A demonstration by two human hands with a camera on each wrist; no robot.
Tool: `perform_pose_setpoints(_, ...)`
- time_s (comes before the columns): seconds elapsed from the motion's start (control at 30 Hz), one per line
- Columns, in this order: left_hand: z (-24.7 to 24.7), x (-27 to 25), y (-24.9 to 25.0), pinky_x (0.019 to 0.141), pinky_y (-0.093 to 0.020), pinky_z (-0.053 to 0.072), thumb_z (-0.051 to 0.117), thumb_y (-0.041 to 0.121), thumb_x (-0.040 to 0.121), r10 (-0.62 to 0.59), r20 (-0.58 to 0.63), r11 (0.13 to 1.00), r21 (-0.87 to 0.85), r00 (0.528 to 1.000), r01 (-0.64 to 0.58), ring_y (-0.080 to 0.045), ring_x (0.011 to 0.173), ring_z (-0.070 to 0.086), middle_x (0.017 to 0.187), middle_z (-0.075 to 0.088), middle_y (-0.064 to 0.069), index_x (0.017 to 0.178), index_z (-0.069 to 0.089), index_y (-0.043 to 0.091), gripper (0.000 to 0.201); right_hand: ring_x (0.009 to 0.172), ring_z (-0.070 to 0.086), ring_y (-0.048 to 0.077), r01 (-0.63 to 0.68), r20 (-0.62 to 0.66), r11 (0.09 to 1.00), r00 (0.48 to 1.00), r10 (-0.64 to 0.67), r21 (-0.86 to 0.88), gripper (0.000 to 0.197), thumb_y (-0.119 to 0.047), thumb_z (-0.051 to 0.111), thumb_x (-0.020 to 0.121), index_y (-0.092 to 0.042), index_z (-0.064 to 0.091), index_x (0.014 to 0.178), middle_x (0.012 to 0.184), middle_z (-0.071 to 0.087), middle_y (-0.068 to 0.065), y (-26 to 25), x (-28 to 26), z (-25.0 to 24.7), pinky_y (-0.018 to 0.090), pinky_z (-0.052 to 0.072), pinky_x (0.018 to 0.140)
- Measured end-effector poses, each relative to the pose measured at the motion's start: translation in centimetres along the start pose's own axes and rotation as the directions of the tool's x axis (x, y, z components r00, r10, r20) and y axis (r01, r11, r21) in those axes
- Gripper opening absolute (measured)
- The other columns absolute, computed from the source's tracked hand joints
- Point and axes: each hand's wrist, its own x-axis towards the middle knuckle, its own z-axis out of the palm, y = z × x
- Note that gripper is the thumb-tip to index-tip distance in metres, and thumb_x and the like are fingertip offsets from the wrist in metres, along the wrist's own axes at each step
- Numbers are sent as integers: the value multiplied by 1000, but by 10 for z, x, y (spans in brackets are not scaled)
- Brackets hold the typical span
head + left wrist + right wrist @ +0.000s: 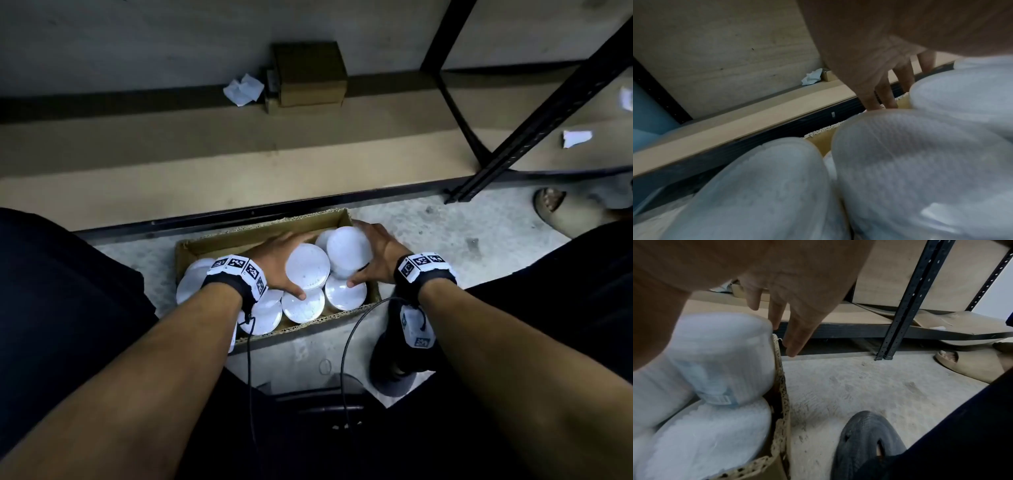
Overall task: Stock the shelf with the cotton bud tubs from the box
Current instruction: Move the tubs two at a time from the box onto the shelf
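Box: I see the shallow brown corrugated cardboard box [219,244] on the grey concrete floor, just in front of the shelf's front edge.
Tubs: round white plastic cotton bud tubs [303,305] fill the box, most of them upright with lids facing up.
Left hand: my left hand [274,262] is spread round the left side of one raised white round tub [308,266], thumb on the near rim, fingers reaching past the far side. I judge this a loose wrap, not a firm clamp.
Right hand: my right hand [378,251] cups a second raised white tub [348,248] at the box's right end, fingers over the far rim, thumb on the near side.
Shelf: the bare pale wooden shelf board [205,144] lies directly beyond the box.
Key relation: both held tubs sit above their neighbours, long axes roughly vertical, though the right one leans. The shelf is forward and upward from both hands; neither hand is clearly nearer.
Next move: I judge a lift clear of the box wall, then forward.
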Motion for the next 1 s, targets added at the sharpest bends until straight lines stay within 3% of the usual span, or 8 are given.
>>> perform_pose_setpoints(0.1, 2, 3, -1, 109, -37, 37, 94, 50, 46, 1, 21, 1000, -4, 1000, -1, -19, 135, 37, 149, 33, 5, 151, 23, 33, 128, 138, 33, 30, 3, -9, 1000, 1000, -3, -2, 139, -56, 88, 36, -34, 14, 153, 153, 25, 0, -1, 3, 4, 49, 40, 108)
perform_pose_setpoints(0.2, 7, 8, -2, 104, -33, 39, 94, 47, 48, 1, 13, 1000, 7, 1000, -1, -18, 129, 42, 143, 36, 5, 148, 29, 30, 121, 138, 34, 29, -12, -19, 1000, 1000, 12, -13, 135, -51, 91, 43, -32, 15, 153, 153, 25, 1, 0, 9, 8, 48, 39, 109)
perform_pose_setpoints(0.47, 11, 11, -3, 103, -40, 43, 90, 51, 52, 13, 19, 999, 43, 1000, -14, -20, 125, 45, 140, 39, 4, 146, 32, 29, 112, 136, 37, 29, -13, -26, 999, 1000, 11, -45, 116, -51, 87, 56, -29, 23, 151, 151, 29, 3, -1, 15, 5, 46, 40, 107)
perform_pose_setpoints(0.63, 9, 11, -3, 105, -37, 41, 91, 46, 55, 5, 7, 1000, 17, 1000, -5, -20, 128, 44, 142, 38, 3, 146, 32, 26, 110, 135, 38, 29, 6, -38, 999, 999, -7, -42, 114, -49, 87, 57, -29, 24, 151, 150, 30, 2, -3, 13, 4, 45, 40, 108)
perform_pose_setpoints(0.73, 6, 10, 0, 107, -31, 37, 90, 42, 59, -15, -21, 1000, 4, 1000, 16, -19, 131, 42, 146, 36, 1, 149, 30, 23, 110, 135, 38, 28, 11, -48, 999, 999, -13, -43, 113, -49, 87, 58, -27, 25, 150, 150, 31, 3, -4, 12, 2, 44, 39, 108)
perform_pose_setpoints(0.83, 1, 10, -2, 110, -35, 36, 88, 47, 58, -38, -39, 999, -7, 999, 38, -19, 136, 37, 150, 31, 3, 150, 27, 28, 113, 134, 39, 28, 25, -77, 999, 997, -27, -26, 113, -47, 88, 57, -26, 27, 150, 149, 33, 3, -5, 10, -2, 43, 39, 109)
perform_pose_setpoints(1.0, -11, 7, 2, 105, -29, 37, 89, 42, 60, -31, -122, 999, -49, 992, 25, -19, 129, 41, 143, 35, 2, 149, 30, 24, 109, 133, 41, 27, 82, -127, 996, 989, -79, 22, 109, -43, 90, 55, -29, 32, 146, 146, 36, 2, -11, 6, -11, 41, 38, 109)
